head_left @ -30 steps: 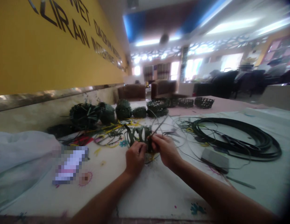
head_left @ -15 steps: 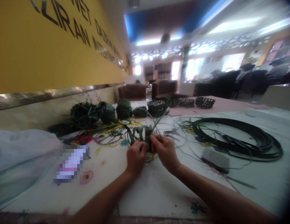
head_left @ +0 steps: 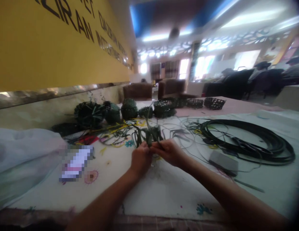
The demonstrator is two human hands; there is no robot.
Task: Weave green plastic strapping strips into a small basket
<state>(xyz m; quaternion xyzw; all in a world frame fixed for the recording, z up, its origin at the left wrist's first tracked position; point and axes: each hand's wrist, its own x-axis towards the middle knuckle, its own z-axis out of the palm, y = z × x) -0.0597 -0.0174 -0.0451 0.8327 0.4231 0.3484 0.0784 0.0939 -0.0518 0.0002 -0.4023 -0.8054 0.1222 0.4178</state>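
Item 1: basketwork piece (head_left: 149, 133), dark green flat strips, some upright and looped, near the middle of the white flowered tablecloth (head_left: 159, 199), directly ahead of the person. Interior hidden by strips and fingers.

Item 2: left hand (head_left: 141, 158), fingers closed on the near lower part of the piece.

Item 3: right hand (head_left: 170, 152), thumb and fingers pinched on a strip of the same piece; the two hands meet, fingertips side by side.

Item 4: row of dark green woven baskets beyond the piece. Leftmost, a large round basket (head_left: 88, 116), strip ends radiating across its face. Then two rounded, closely woven baskets (head_left: 129, 109), a small low basket (head_left: 145, 111), and a wider basket (head_left: 164, 108). Farther right, lattice-walled baskets, the end one (head_left: 214, 103) wide-mouthed and see-through at the sides. Contents too dim to tell.

Item 5: whitish translucent bag (head_left: 24, 157), left edge of table; contents cannot be made out.

Item 6: large coil of dark green strip (head_left: 283, 150), lying flat at right; grey block (head_left: 224, 163) just beside it, on the near side.

Item 7: yellow strips (head_left: 115, 128), in a tangle before the baskets.
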